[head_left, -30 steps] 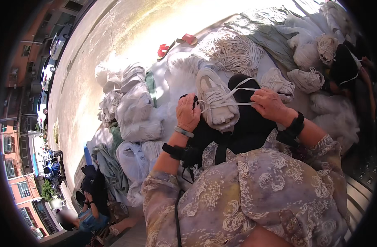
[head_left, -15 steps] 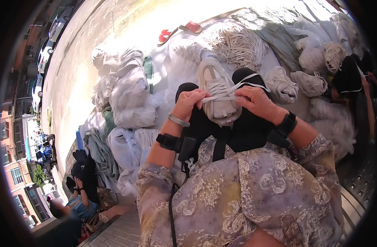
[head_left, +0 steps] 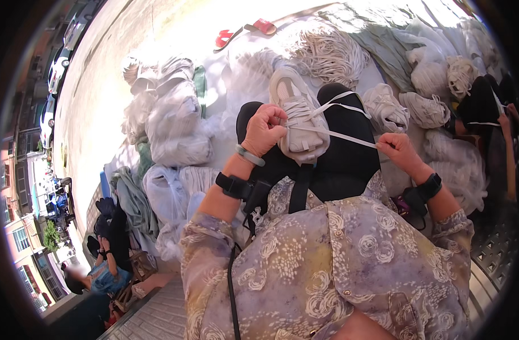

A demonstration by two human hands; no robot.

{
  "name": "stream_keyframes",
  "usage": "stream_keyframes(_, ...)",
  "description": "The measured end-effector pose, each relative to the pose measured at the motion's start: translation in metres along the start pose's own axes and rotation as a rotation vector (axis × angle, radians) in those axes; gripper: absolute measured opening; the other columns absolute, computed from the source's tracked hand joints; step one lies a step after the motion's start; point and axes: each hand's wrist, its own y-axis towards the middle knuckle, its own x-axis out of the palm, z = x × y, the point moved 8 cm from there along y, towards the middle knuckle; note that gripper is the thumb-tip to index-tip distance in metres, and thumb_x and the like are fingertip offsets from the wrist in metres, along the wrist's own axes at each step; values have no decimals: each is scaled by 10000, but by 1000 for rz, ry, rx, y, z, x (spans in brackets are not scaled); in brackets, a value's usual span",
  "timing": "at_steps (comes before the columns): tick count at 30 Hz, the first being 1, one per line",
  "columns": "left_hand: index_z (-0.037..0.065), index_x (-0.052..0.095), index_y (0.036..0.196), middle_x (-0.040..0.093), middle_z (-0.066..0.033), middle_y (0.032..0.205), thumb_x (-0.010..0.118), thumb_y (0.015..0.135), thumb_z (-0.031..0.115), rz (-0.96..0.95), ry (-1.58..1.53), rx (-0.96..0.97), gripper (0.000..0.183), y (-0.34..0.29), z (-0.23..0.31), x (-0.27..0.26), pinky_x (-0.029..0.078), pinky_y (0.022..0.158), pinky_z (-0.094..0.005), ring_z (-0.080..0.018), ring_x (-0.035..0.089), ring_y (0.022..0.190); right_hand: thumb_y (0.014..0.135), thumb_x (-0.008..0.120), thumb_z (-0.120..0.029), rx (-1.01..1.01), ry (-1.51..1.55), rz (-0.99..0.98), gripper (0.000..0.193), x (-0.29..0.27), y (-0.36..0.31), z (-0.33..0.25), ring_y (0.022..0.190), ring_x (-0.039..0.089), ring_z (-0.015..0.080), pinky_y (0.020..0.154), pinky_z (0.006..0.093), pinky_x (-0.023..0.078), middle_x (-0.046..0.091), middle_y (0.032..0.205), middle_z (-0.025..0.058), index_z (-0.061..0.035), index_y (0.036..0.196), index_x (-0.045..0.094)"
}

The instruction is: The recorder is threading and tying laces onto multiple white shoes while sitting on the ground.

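Lace-up sneaker (head_left: 300,116), off-white, sits on the person's lap between the black-clad knees, its laced front facing up. From the left: plastic-wrapped bundles (head_left: 177,133) lie on the ground, well apart from the work. Next, the left hand (head_left: 265,131) rests against the lacing's left edge with thumb and forefinger brought together; whether they nip a strand or only steady the upper, I cannot tell. Bracing the upper there seems right, since a light shoe would likely swing round under a one-sided pull. A slack strand (head_left: 327,106) runs from the lacing over the right thigh; best to leave it clear of the working line so the two do not cross. Below it, the flat white lace (head_left: 350,139) stretches straight from the lacing to the right hand (head_left: 398,150), which pinches it between thumb and fingertips. A smooth, even draw, with the ribbon lying flat and untwisted, should seat it neatly. Farthest right, two more off-white sneakers (head_left: 426,110) lie beyond the right knee.
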Motion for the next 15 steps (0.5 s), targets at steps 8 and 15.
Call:
stream_keyframes(8, 79, 661, 771, 572, -80, 987, 638, 664, 169, 143, 547, 340, 142, -7, 59, 39, 347, 845, -388, -270, 497, 984, 699, 701, -323, -283, -225, -64, 461, 75, 53, -100, 716, 575, 228, 630, 336, 454, 533, 856, 102, -30, 969, 468)
stream_keyframes(15, 83, 656, 722, 574, -90, 1036, 629, 661, 144, 255, 773, 454, 91, -11, 58, 54, 358, 831, -386, -276, 506, 994, 723, 643, -280, -401, -419, 100, 406, 94, 69, -97, 895, 563, 338, 738, 400, 466, 551, 938, 184, -5, 973, 480)
